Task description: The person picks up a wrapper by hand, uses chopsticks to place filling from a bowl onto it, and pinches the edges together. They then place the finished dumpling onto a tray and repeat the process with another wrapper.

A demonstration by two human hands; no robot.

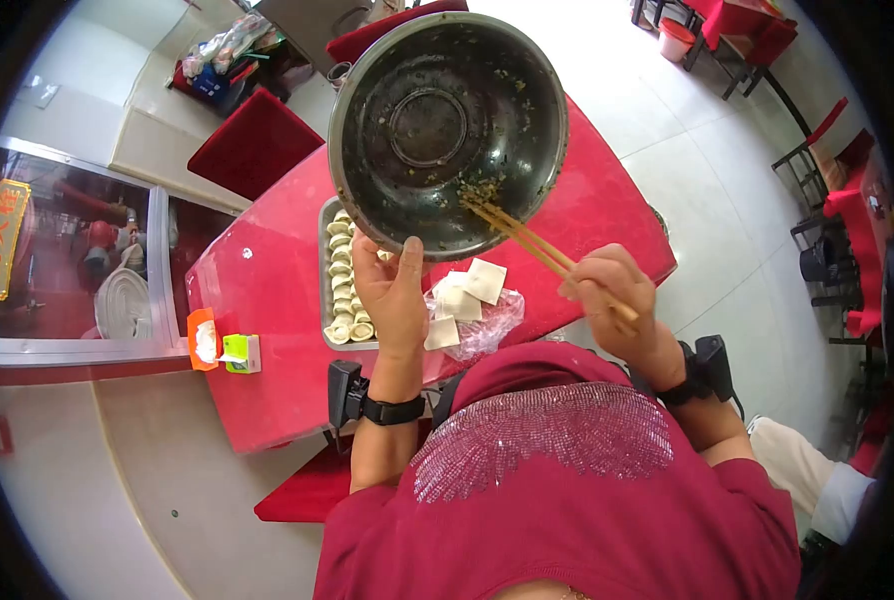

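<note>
My left hand (393,295) grips the near rim of a large metal bowl (427,130), which is tilted so its inside faces me. Bits of filling (481,190) cling to the bowl's wall, with a small clump near the bottom right. Closed round a pair of chopsticks (527,238), my right hand (615,300) holds their tips at that clump. Below the bowl, square dough wrappers (457,298) lie on a crumpled plastic bag (494,325). A metal tray (329,338) of folded dumplings (342,270) sits to the left, partly hidden by the bowl and my left hand.
The red table (277,300) carries an orange tissue pack (203,338) and a green-and-white box (243,353) at its left. Red chairs (257,145) stand around it. A glass-fronted hose cabinet (67,250) is on the left wall. Someone's light-clothed leg (792,460) shows at the right.
</note>
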